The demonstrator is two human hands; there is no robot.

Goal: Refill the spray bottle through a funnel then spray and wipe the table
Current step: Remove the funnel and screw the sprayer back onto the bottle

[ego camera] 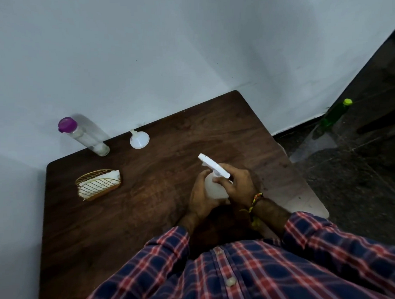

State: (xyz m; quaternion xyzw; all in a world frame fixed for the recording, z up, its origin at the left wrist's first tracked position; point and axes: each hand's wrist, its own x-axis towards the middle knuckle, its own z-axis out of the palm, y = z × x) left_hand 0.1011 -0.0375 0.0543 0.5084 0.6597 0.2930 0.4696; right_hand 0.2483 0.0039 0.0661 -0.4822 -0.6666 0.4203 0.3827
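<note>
A white spray bottle stands near the middle of the dark wooden table. My left hand grips its round body from the left. My right hand holds the white spray head at the bottle's neck, nozzle pointing away to the upper left. A white funnel lies mouth down at the back of the table, spout up. A clear bottle with a purple cap stands at the back left, by the wall.
A gold wire holder with white napkins sits on the left part of the table. A green bottle with a yellow-green cap stands on the dark floor to the right. White walls close in the table behind and to the left.
</note>
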